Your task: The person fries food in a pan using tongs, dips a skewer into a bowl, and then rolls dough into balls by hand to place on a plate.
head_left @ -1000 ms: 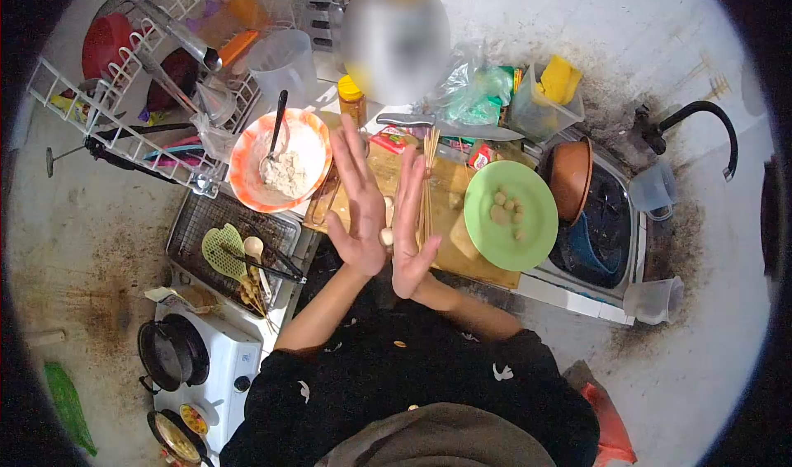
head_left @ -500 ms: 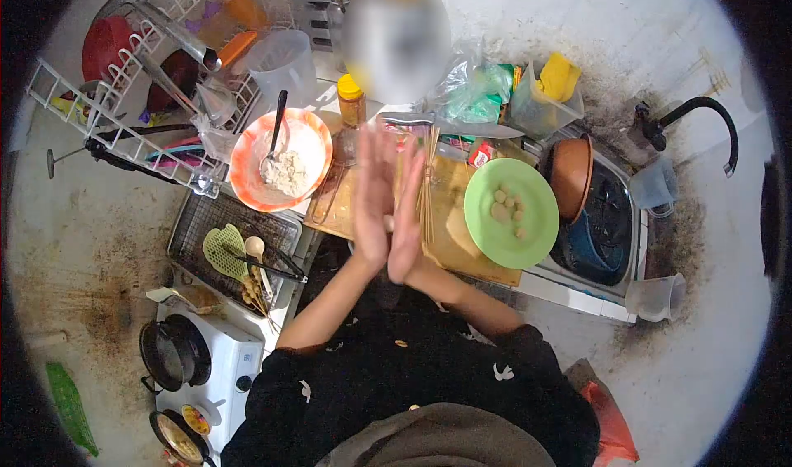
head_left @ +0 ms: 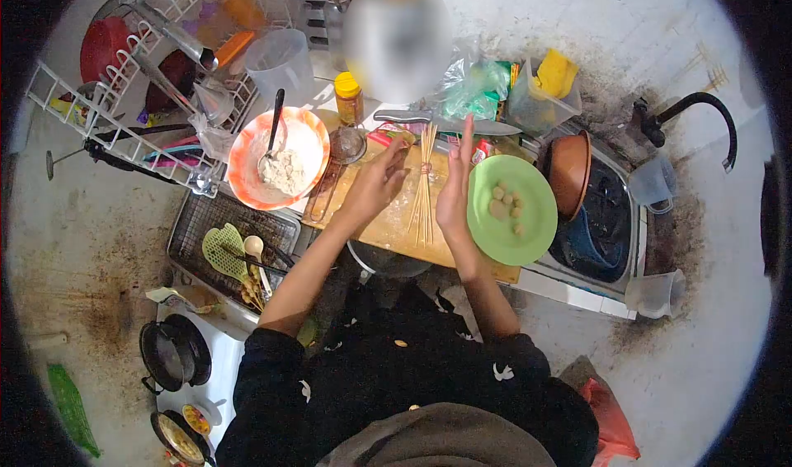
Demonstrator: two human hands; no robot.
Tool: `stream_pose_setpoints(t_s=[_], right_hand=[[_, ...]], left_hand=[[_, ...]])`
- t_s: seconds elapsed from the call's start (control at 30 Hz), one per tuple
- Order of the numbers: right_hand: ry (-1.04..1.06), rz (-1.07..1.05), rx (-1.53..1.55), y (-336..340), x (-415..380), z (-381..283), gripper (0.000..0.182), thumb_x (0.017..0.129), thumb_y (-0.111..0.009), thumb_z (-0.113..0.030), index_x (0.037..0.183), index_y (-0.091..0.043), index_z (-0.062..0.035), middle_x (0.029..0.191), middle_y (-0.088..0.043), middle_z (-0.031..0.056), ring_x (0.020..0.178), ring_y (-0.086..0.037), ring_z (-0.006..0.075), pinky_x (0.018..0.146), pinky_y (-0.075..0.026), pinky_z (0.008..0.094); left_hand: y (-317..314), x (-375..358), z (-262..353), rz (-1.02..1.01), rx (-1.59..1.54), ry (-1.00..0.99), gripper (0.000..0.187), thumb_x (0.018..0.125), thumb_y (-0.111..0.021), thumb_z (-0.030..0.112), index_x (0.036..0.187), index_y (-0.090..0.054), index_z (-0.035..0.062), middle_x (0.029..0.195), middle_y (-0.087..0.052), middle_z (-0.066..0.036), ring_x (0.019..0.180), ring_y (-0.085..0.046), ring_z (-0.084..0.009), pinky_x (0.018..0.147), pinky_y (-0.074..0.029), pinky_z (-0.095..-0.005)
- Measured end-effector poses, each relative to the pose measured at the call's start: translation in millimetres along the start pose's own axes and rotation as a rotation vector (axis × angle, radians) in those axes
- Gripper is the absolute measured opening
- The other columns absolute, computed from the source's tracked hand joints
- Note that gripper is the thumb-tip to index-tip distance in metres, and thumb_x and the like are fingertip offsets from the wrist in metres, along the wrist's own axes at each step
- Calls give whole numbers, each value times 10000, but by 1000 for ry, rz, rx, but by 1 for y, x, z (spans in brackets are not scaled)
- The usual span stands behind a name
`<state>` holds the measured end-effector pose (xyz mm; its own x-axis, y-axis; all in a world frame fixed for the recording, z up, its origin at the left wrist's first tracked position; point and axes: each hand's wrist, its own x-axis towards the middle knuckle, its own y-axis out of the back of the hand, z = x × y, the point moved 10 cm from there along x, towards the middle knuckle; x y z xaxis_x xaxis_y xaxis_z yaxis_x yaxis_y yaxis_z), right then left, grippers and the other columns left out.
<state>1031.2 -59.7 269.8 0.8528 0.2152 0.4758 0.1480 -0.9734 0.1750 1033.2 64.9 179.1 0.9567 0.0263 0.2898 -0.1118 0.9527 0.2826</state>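
My left hand (head_left: 378, 185) is over the wooden board (head_left: 375, 219), its back toward me and its fingers loosely bent and apart; its palm is hidden. My right hand (head_left: 454, 188) stands nearly edge-on, fingers stretched, beside the green plate (head_left: 535, 244). I cannot see any dough ball in either hand. Several small dough balls (head_left: 498, 209) lie on the plate. Between my hands a bundle of thin wooden skewers (head_left: 423, 199) rests on the board. Left of the board is an orange-and-white bowl (head_left: 239, 178) with pale dough (head_left: 285, 172) and a black-handled spoon (head_left: 275, 125).
A small strainer (head_left: 349, 145) and a yellow-capped jar (head_left: 349, 104) stand near the bowl. A large knife (head_left: 478, 126) lies behind the board. On the right is a sink (head_left: 627, 277) with a brown bowl (head_left: 571, 174); on the lower left, a stove (head_left: 223, 347) with pans.
My palms, earlier pressed close together with a small pale ball between them, have separated. The left hand moved slightly left and the right hand moved right, uncovering the skewers.
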Motion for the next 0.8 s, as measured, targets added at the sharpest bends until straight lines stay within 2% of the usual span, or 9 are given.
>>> stream_pose_setpoints(t_s=[0.1, 0.17, 0.2, 0.27, 0.3, 0.37, 0.47, 0.67, 0.8], right_hand=[[-32, 8, 19, 5, -6, 13, 550, 926, -300, -257, 1379, -90, -25, 1450, -51, 136, 1339, 0, 276, 1074, -35, 372], [-47, -36, -82, 2, -10, 26, 490, 884, -434, -178, 1328, -279, -44, 1430, -152, 143, 1325, -130, 291, 1066, -123, 359], [-50, -35, -82, 5, -13, 27, 490, 884, -434, -178, 1328, -279, -44, 1430, -152, 143, 1325, -130, 291, 1066, -123, 359], [-75, -212, -181, -7, -23, 32, 363, 852, -506, -128, 1209, -466, -75, 1265, -420, 118, 1208, -364, 254, 1005, -265, 353], [-79, -211, -181, -6, -27, 35, 363, 852, -506, -128, 1209, -466, -75, 1265, -420, 118, 1208, -364, 254, 1005, -265, 353], [8, -453, -312, -29, -40, 37, 309, 784, -578, -92, 1093, -559, -92, 1056, -513, 98, 1034, -484, 250, 910, -357, 367], [88, -483, -435, -43, -43, 36, 261, 774, -567, -88, 1032, -590, -115, 1004, -494, 87, 926, -511, 256, 821, -400, 369], [310, -525, -619, -62, -36, 37, 268, 731, -601, -121, 999, -600, -127, 958, -532, 40, 958, -495, 236, 844, -368, 374], [227, -576, -624, -61, -31, 43, 233, 735, -605, -156, 968, -600, -138, 949, -555, 30, 952, -505, 233, 843, -361, 374]], left_hand=[[0, -1, 1, 0, 48, -43, 563, 785, -532, -30, 1304, -317, 17, 1104, -549, -200, 1062, -532, -266, 852, -434, -322], [9, -5, 11, 46, 24, -62, 535, 771, -555, -16, 1274, -375, 13, 1052, -576, -196, 1025, -554, -267, 838, -438, -319], [22, -10, 28, 64, 29, 74, 490, 760, -575, 5, 1228, -428, 11, 1040, -580, -189, 990, -565, -272, 829, -441, -321], [38, -24, 24, 82, 37, 210, 448, 749, -595, 25, 1182, -481, 9, 1028, -584, -181, 954, -576, -276, 819, -443, -324], [49, -32, 23, 131, 168, 99, 392, 736, -626, 71, 1111, -525, 11, 986, -593, -157, 904, -581, -271, 779, -450, -334], [53, -46, 32, 177, 296, -10, 344, 724, -657, 116, 1040, -568, 12, 944, -603, -134, 853, -587, -266, 738, -458, -345], [49, -59, 29, 165, 589, 44, 354, 652, -715, 338, 863, -603, 77, 815, -578, -73, 814, -549, -260, 691, -392, -371], [32, -53, 20, 203, 707, 26, 313, 646, -707, 370, 783, -608, 107, 830, -568, -28, 848, -522, -210, 729, -318, -357], [33, -56, 14, 201, 686, 40, 269, 660, -701, 335, 802, -629, 118, 813, -572, -12, 845, -527, -199, 749, -317, -353]])
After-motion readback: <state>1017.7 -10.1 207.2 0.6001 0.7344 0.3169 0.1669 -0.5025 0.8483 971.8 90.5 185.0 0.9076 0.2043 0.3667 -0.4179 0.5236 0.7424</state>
